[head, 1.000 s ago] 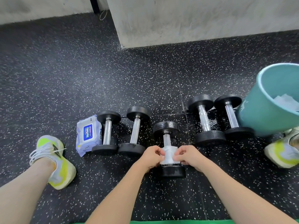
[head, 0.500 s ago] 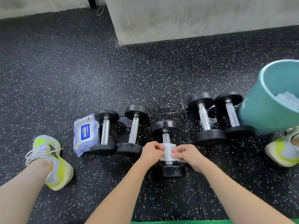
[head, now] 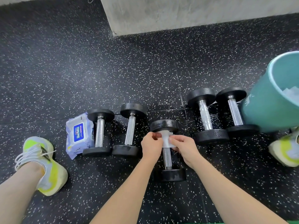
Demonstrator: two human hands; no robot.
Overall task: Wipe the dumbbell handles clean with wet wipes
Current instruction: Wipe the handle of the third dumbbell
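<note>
**Wipe wrapped at the far end of the middle handle**

We saw a speckled black floor (head: 80,70) running up to a grey concrete wall (head: 194,12). Far right of our fingers stood a teal bucket (head: 265,109) with crumpled white wipes inside (head: 291,92). A yellow-and-white shoe (head: 43,165) sat well left of our hands, and another shoe (head: 286,149) well right, by the bucket.

Five dumbbells lay in a row. Two (head: 99,132) (head: 130,129) lay left of our fingers, two more (head: 206,116) (head: 235,110) lay to the right, and the middle dumbbell (head: 167,156) lay under our hands. A wipes pack (head: 79,135) lay against the leftmost one.

Our left hand (head: 151,145) and right hand (head: 183,147) met over the middle handle. Both had fingers curled narrow, pinching a white wipe (head: 166,139) wrapped around the handle just below its far head. The knurled steel nearer us than our fingers was bare.
</note>
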